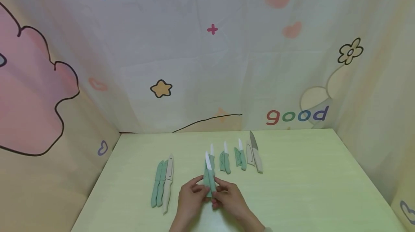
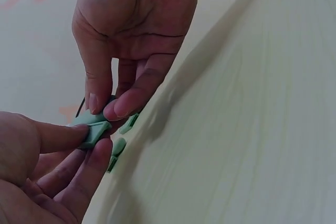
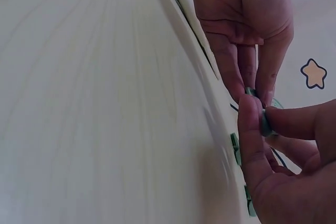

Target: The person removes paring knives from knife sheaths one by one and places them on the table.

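Together, both hands work at one green knife [image 1: 211, 176], held above the table [image 1: 298, 196] with its white blade up and its green cover [image 1: 206, 181] close along its left side. The left hand [image 1: 190, 197] has its fingers bent in and pinches the cover; the right hand [image 1: 229, 199] pinches the handle between bent fingers and thumb. Only the head view shows that blade; both wrist views show instead the thumbs and fingertips closed on the green pieces.

The head view alone gives the whole row: left of the held knife lie two covered green knives [image 1: 159, 185] and a covered white knife [image 1: 168, 185]; just behind it, a partly hidden green knife [image 1: 212, 160]; to its right, two bare-bladed green knives [image 1: 227, 161] beside their covers [image 1: 222, 161], then a white-handled knife [image 1: 257, 154] beside a white cover [image 1: 250, 152].
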A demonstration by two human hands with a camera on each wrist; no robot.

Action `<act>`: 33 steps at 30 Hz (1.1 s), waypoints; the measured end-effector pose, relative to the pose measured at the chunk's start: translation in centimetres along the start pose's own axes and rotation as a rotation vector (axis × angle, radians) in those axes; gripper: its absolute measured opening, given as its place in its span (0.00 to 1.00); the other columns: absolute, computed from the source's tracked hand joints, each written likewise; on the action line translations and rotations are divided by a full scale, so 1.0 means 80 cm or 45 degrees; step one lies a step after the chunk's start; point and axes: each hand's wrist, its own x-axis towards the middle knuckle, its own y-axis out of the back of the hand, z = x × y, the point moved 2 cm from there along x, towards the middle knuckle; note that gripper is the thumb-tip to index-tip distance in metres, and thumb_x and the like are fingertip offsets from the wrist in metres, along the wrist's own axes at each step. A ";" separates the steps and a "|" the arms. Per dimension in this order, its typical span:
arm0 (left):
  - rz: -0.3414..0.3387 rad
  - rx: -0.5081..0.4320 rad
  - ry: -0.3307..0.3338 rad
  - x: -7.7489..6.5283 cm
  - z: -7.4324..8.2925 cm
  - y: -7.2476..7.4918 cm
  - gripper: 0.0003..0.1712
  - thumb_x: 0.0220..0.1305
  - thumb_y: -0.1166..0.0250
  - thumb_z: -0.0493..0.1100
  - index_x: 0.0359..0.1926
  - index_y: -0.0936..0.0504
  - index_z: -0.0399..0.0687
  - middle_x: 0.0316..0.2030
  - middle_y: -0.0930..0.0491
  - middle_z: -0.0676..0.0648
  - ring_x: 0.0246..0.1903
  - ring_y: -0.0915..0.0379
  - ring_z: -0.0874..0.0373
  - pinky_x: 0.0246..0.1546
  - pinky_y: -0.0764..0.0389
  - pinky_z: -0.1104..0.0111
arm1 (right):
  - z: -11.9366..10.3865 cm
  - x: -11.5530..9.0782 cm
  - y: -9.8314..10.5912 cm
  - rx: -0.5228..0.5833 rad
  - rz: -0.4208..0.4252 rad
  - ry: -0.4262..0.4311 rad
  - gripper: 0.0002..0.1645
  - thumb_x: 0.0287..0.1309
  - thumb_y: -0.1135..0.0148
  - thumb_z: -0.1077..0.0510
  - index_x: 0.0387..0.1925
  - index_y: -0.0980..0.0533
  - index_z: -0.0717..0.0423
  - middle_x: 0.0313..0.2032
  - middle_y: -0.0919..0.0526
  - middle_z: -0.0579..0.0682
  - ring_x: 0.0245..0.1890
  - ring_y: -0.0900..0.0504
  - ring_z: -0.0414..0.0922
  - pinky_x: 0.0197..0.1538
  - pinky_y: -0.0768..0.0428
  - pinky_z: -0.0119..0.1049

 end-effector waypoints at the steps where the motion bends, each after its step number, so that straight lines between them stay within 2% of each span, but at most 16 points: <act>1: 0.012 -0.001 -0.006 0.000 0.000 0.002 0.26 0.58 0.31 0.34 0.59 0.23 0.42 0.31 0.14 0.43 0.27 0.19 0.53 0.29 0.13 0.67 | 0.000 0.002 -0.002 -0.020 0.005 0.019 0.32 0.58 0.41 0.71 0.65 0.34 0.63 0.34 0.22 0.60 0.28 0.18 0.49 0.32 0.12 0.39; 7: 0.118 0.045 -0.002 0.005 -0.003 0.015 0.27 0.57 0.31 0.34 0.59 0.24 0.39 0.30 0.14 0.44 0.27 0.19 0.55 0.30 0.13 0.68 | -0.001 0.013 -0.018 -0.147 0.083 0.080 0.26 0.58 0.38 0.69 0.59 0.28 0.67 0.32 0.17 0.60 0.26 0.16 0.49 0.31 0.13 0.35; 13: 0.185 0.084 0.005 0.010 -0.005 0.022 0.26 0.56 0.31 0.33 0.58 0.23 0.36 0.28 0.14 0.44 0.26 0.19 0.55 0.28 0.14 0.70 | 0.002 0.021 -0.030 -0.156 0.182 0.060 0.20 0.56 0.36 0.69 0.51 0.23 0.69 0.28 0.15 0.59 0.25 0.16 0.48 0.31 0.13 0.35; 17: 0.215 0.108 0.025 0.015 -0.004 0.025 0.26 0.56 0.31 0.33 0.57 0.23 0.35 0.28 0.14 0.44 0.23 0.19 0.55 0.26 0.15 0.70 | 0.002 0.027 -0.035 -0.213 0.246 0.070 0.17 0.54 0.35 0.69 0.48 0.21 0.69 0.25 0.14 0.57 0.22 0.16 0.46 0.28 0.14 0.32; 25: 0.310 0.150 0.052 0.025 -0.006 0.025 0.25 0.54 0.31 0.32 0.55 0.22 0.35 0.27 0.14 0.44 0.21 0.20 0.57 0.25 0.14 0.69 | 0.003 0.036 -0.043 -0.266 0.329 0.043 0.14 0.53 0.32 0.67 0.43 0.18 0.69 0.22 0.14 0.54 0.20 0.17 0.44 0.25 0.16 0.30; 33: 0.393 0.362 0.008 0.032 -0.003 0.028 0.23 0.52 0.29 0.34 0.51 0.19 0.35 0.24 0.16 0.48 0.19 0.23 0.62 0.24 0.17 0.68 | 0.001 0.047 -0.052 -0.375 0.380 0.051 0.12 0.53 0.32 0.65 0.39 0.17 0.68 0.20 0.14 0.51 0.17 0.19 0.42 0.24 0.18 0.30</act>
